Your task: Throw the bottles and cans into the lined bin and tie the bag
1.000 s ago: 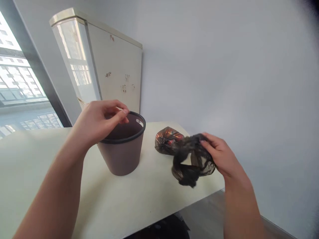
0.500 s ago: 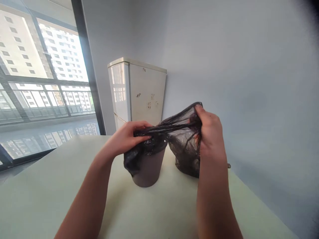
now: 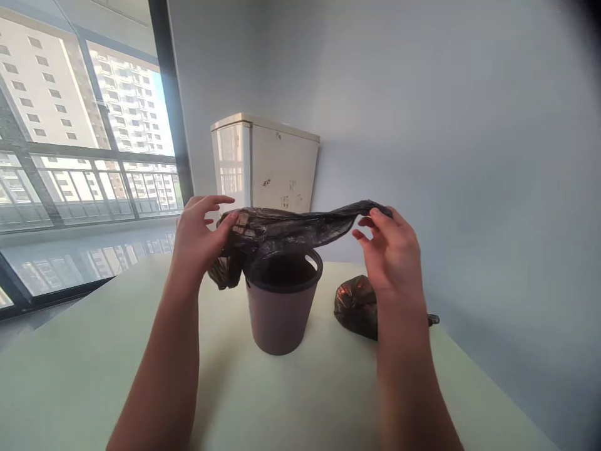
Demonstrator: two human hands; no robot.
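A thin black garbage bag is stretched sideways between my two hands, just above and behind the rim of a greyish-purple trash can. My left hand pinches the bag's left end with the thumb, the index finger reaching out over it. My right hand grips the other end between thumb and fingers. A bunched part of the bag hangs down left of the can. The can stands upright, its dark rim and a handle hole showing, with a dark inside.
A filled black bag lies on the pale green table right of the can, partly behind my right forearm. Beyond the table stands a white refrigerator with worn spots. A grey wall is on the right, a glass sliding door on the left.
Both hands have moved apart, the left one up and leftward, pulling the bag wider. The bag has lifted off the can's front, so the rim and opening now show.
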